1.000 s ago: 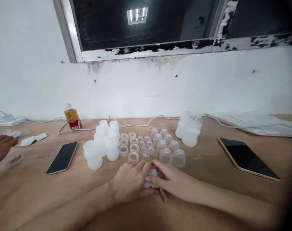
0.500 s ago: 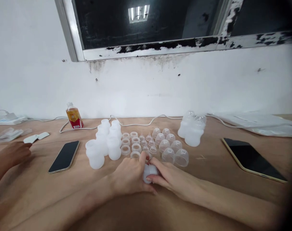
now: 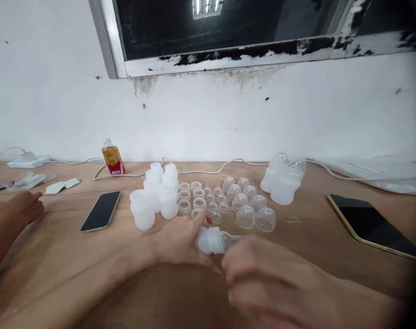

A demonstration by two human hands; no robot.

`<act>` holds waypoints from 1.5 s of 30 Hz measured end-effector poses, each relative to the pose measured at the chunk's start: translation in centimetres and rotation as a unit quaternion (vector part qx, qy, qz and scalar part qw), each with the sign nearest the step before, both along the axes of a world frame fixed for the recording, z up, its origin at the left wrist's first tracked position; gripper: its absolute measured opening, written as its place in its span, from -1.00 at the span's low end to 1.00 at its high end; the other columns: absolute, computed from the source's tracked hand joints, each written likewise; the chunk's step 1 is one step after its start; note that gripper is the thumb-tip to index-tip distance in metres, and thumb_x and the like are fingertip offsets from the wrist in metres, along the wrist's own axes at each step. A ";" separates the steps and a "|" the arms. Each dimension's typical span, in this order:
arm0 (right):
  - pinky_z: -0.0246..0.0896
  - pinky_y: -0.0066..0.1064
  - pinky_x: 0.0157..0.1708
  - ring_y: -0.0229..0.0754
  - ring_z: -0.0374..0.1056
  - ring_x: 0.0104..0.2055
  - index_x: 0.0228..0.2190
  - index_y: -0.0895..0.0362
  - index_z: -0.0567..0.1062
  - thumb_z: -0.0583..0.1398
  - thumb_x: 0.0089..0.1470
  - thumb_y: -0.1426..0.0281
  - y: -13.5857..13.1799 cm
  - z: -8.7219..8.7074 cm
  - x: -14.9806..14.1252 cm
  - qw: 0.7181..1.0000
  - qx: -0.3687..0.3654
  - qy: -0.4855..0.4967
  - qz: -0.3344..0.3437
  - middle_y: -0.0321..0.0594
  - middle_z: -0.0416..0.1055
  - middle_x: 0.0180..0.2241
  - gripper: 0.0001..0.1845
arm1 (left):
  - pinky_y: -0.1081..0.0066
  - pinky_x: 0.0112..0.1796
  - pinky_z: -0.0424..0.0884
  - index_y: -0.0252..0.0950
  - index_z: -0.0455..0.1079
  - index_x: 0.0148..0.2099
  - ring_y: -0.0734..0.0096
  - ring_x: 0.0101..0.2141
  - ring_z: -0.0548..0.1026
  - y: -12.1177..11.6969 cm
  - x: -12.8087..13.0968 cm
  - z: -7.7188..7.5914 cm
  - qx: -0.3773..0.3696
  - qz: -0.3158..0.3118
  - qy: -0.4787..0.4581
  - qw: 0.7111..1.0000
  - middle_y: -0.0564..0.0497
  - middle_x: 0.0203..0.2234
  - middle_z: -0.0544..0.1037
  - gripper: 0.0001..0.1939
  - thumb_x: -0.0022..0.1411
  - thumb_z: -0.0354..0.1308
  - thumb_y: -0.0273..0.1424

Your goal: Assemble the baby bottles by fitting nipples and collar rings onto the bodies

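The front bottle [image 3: 205, 240] is showing smooth, milky plastic with a soft matt look, and the standing bottles [image 3: 142, 210] are sharing that finish. The rings [image 3: 184, 206] are looking like smooth, pale plastic, while the teats [image 3: 215, 215] and domed covers [image 3: 245, 216] are gleaming — clear and glossy. The table [image 3: 307, 237] is showing brown wood with a dull sheen. The phone [image 3: 101, 211] is presenting a dark, glassy face. The window frame [image 3: 108, 36] is looking like silvery metal — its lower edge is appearing rough and patchy. The wall [image 3: 194, 114] is looking matt and pitted.
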State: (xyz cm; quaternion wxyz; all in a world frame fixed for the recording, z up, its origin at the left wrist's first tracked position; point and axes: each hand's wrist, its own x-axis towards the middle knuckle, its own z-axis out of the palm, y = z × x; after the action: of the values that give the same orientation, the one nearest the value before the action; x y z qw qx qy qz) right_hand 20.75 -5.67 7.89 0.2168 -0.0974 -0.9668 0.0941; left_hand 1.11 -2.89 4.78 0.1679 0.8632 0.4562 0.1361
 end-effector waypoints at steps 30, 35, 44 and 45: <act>-0.05 -0.44 -0.63 -0.18 0.31 -0.56 -0.43 0.19 0.32 0.01 -0.07 0.54 3.5 -5.5 -0.4 0.940 0.130 -0.263 -0.173 -0.19 0.38 -0.56 -0.88 | 0.28 -0.16 0.22 -0.23 -0.01 -0.04 0.26 -0.17 0.27 -4.2 -5.2 -2.8 0.192 0.129 -0.189 0.955 -0.07 -0.20 0.25 -0.63 0.11 -0.08 -0.28; -0.19 -0.43 -0.63 -0.23 0.27 -0.59 -0.43 0.18 0.27 -0.05 -0.01 0.51 3.6 -5.9 -0.3 0.939 0.105 -0.242 -0.222 -0.23 0.35 -0.59 -0.88 | 0.28 -0.08 0.17 -0.24 -0.11 0.05 0.31 -0.09 0.24 -3.5 -5.0 -2.9 0.236 0.149 -0.178 0.944 -0.08 -0.12 0.23 -0.64 0.19 -0.22 -0.41; -0.05 -0.40 -0.54 -0.20 0.27 -0.46 -0.27 0.19 0.24 -0.01 -0.08 0.40 2.9 -5.0 -1.4 0.944 -0.013 -0.170 -0.284 -0.15 0.29 -0.32 -0.74 | 0.13 -0.19 0.13 -0.32 0.20 -0.04 0.05 -0.14 0.24 -2.3 -5.5 -1.8 0.471 0.209 0.111 0.850 -0.22 -0.11 0.28 -0.56 0.06 0.04 -0.20; -0.04 -0.40 -0.54 -0.19 0.26 -0.47 -0.28 0.19 0.25 0.00 -0.09 0.38 2.9 -5.1 -1.5 0.942 -0.012 -0.175 -0.286 -0.14 0.27 -0.31 -0.73 | 0.11 -0.18 0.12 -0.33 0.22 -0.05 0.03 -0.12 0.23 -2.1 -5.5 -1.7 0.476 0.212 0.124 0.844 -0.22 -0.10 0.29 -0.55 0.05 0.04 -0.18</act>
State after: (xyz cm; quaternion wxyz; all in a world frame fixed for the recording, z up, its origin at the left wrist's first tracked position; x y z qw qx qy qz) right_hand 19.25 -2.80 2.78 0.0603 -0.3871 -0.9198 0.0212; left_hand -4.35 -5.01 3.09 -0.3549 0.7290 0.5242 0.2605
